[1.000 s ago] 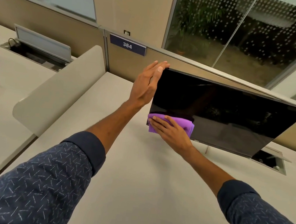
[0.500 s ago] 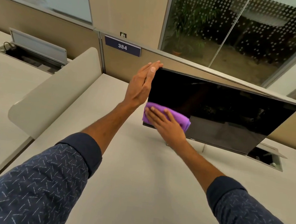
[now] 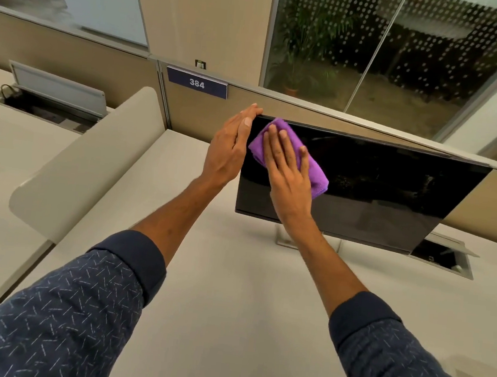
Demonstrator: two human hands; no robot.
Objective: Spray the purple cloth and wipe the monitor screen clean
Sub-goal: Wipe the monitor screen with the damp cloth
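Observation:
The black monitor (image 3: pixel 379 186) stands on the pale desk, its dark screen facing me. A folded purple cloth (image 3: pixel 316 177) lies flat against the screen's upper left corner. My right hand (image 3: pixel 288 174) presses the cloth to the glass with fingers spread and flat. My left hand (image 3: pixel 230 146) holds the monitor's left edge, its fingertips at the top left corner. No spray bottle is in view.
The desk (image 3: pixel 228 309) spreads out under my arms. A curved beige divider (image 3: pixel 91 153) bounds it on the left. Behind the monitor runs a partition with a sign reading 384 (image 3: pixel 197 83). An open cable hatch (image 3: pixel 445 258) sits at the right behind the monitor.
My right hand has slid the cloth up from the screen's lower left corner to its upper left corner. My left hand has stayed on the monitor's left edge.

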